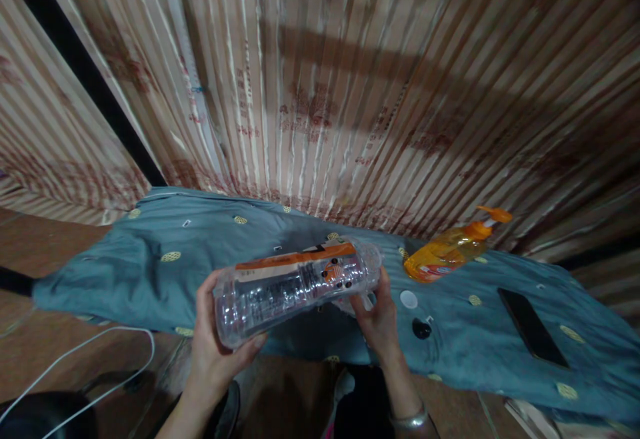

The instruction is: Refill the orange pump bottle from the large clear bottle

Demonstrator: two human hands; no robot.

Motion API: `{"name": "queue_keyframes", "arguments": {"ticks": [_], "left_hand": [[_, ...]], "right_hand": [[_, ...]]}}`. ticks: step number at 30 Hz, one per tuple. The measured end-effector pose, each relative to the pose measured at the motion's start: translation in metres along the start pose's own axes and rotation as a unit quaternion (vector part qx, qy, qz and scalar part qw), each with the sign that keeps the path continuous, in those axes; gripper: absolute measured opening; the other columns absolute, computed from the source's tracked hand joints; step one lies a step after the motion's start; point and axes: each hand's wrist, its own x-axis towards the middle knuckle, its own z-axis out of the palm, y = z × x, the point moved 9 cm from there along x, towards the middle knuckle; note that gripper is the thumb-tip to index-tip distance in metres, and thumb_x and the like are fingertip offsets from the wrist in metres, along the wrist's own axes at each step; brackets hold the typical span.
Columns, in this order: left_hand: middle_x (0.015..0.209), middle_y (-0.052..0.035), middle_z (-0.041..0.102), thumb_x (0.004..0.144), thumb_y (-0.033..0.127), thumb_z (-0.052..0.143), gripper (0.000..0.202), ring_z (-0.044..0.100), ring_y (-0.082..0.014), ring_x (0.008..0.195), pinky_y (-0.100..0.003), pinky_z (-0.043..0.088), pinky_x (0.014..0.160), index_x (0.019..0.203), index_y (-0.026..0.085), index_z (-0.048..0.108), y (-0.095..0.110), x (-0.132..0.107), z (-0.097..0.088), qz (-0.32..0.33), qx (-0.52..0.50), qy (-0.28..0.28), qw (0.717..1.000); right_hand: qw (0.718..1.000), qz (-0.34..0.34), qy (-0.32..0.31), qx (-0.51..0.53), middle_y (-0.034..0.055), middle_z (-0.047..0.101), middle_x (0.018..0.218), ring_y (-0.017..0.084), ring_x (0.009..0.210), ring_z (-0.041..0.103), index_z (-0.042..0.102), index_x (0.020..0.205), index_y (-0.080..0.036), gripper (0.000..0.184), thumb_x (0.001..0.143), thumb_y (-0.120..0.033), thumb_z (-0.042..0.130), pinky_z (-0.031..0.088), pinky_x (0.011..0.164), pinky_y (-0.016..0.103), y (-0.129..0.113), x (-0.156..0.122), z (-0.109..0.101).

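A large clear plastic bottle with an orange, white and black printed label lies tilted across the middle of the view, its right end higher. My left hand grips the left end, thumb below and fingers behind it. At the other end my right hand is closed round the bottle's narrower, crinkled part; its fingertips are partly hidden behind the plastic. No liquid can be made out inside the bottle. Right of my right hand, a small white disc and a shiny black piece lie on the teal cloth.
An orange pump bottle lies tilted on the cloth at the right. A dark phone rests nearer the right end. Behind the cloth hangs a striped curtain. A white cable loops at the lower left.
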Motion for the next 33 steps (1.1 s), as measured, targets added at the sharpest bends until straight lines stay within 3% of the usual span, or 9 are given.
{"name": "queue_keyframes", "arguments": {"ticks": [4, 10, 16, 26, 33], "left_hand": [[0.138, -0.0132, 0.071, 0.060, 0.086, 0.097, 0.112, 0.073, -0.0398, 0.128, -0.053, 0.059, 0.113, 0.146, 0.024, 0.060, 0.000, -0.002, 0.000, -0.002, -0.001, 0.003, 1.000], [0.134, -0.0125, 0.073, 0.064, 0.088, 0.094, 0.111, 0.077, -0.0383, 0.119, -0.053, 0.064, 0.104, 0.147, 0.024, 0.060, -0.002, 0.002, -0.003, 0.008, 0.017, -0.009, 1.000], [0.134, -0.0143, 0.074, 0.054, 0.061, 0.105, 0.108, 0.080, -0.0424, 0.120, -0.057, 0.068, 0.102, 0.144, 0.023, 0.060, -0.021, 0.018, -0.014, 0.022, 0.047, -0.079, 0.995], [0.138, -0.0134, 0.072, 0.066, 0.083, 0.096, 0.109, 0.077, -0.0372, 0.123, -0.051, 0.063, 0.108, 0.150, 0.024, 0.059, -0.003, 0.003, -0.006, 0.009, 0.012, -0.006, 1.000], [0.137, -0.0136, 0.072, 0.063, 0.078, 0.099, 0.109, 0.078, -0.0375, 0.120, -0.050, 0.064, 0.104, 0.149, 0.023, 0.058, -0.006, 0.007, -0.010, 0.018, 0.025, -0.024, 0.999]], "right_hand": [[1.000, 0.000, 0.002, -0.007, 0.0193, 0.084, 0.141, 0.037, 0.122, 0.086, 0.051, 0.170, -0.020, 0.082, 0.096, -0.046, 0.073, 0.071, 0.098, 0.048, -0.002, 0.000, 0.000], [1.000, 0.002, -0.005, -0.008, 0.0191, 0.084, 0.144, 0.037, 0.126, 0.085, 0.050, 0.171, -0.021, 0.083, 0.096, -0.047, 0.074, 0.070, 0.100, 0.048, -0.001, 0.000, 0.001], [1.000, 0.013, 0.008, -0.005, 0.0197, 0.084, 0.142, 0.038, 0.126, 0.084, 0.051, 0.170, -0.020, 0.084, 0.094, -0.047, 0.075, 0.070, 0.101, 0.050, 0.001, -0.001, 0.000], [1.000, 0.015, 0.002, -0.008, 0.0197, 0.085, 0.140, 0.038, 0.123, 0.085, 0.051, 0.170, -0.019, 0.085, 0.095, -0.048, 0.076, 0.071, 0.097, 0.049, -0.002, -0.001, 0.000], [1.000, 0.012, 0.002, -0.017, 0.0220, 0.083, 0.143, 0.041, 0.125, 0.084, 0.049, 0.171, -0.018, 0.087, 0.094, -0.049, 0.076, 0.070, 0.099, 0.052, -0.001, -0.001, 0.001]]}}
